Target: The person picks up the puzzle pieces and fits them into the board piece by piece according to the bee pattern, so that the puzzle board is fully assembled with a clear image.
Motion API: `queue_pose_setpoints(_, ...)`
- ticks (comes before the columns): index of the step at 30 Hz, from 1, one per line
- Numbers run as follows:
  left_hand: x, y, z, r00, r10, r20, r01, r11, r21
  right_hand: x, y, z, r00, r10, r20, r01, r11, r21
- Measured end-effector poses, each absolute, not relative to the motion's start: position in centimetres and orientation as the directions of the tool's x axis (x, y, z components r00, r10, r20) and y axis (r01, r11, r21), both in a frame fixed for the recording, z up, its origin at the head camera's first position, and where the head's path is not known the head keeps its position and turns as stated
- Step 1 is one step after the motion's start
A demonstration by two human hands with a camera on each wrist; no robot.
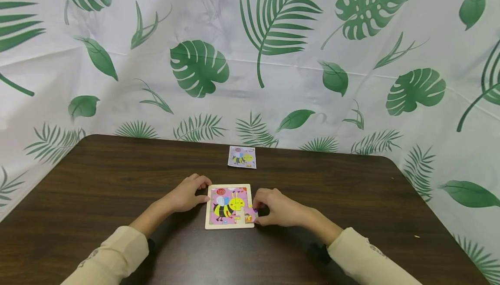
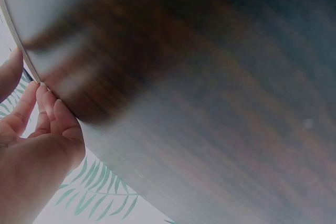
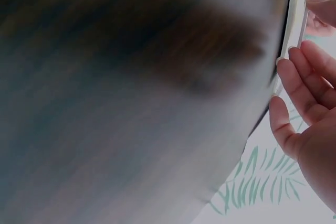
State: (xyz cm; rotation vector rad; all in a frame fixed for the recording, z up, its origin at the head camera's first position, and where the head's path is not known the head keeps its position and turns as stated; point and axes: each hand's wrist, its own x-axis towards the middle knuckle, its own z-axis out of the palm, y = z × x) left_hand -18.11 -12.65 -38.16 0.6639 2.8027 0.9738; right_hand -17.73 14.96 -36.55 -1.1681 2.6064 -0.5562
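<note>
A square wooden jigsaw puzzle (image 1: 207, 215) with a bee picture lies on the table, pale bare wood showing at its lower right. My left hand (image 1: 188, 193) touches the puzzle's left side, thumb on the edge and fingers around the upper left corner. In the left wrist view, that hand (image 2: 47, 124) has its fingertips right at the thin edge. Between thumb and index finger my right hand (image 1: 279, 208) pinches a pink and orange puzzle piece (image 1: 248, 217), which overlaps the bare patch and right rim. The right wrist view shows the hand's (image 3: 310, 87) other fingers loosely extended beside the board.
Behind the puzzle lies a small printed card (image 1: 242, 157) with the same bee picture. The dark wooden table (image 1: 136, 167) ends at a white cloth (image 1: 234, 111) printed with green leaves. A tiny yellowish bit (image 1: 417, 236) lies far to the right.
</note>
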Motion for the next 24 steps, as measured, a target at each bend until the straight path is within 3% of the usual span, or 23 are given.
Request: queue_pose_setpoints(24, -18.1, -12.6, -38.1, -0.906, 0.423, 0.025, 0.348, 0.709, 0.613, -17.5, 13.0, -36.9, -0.656, -0.752, -0.058, -0.689, 0.629, -0.361)
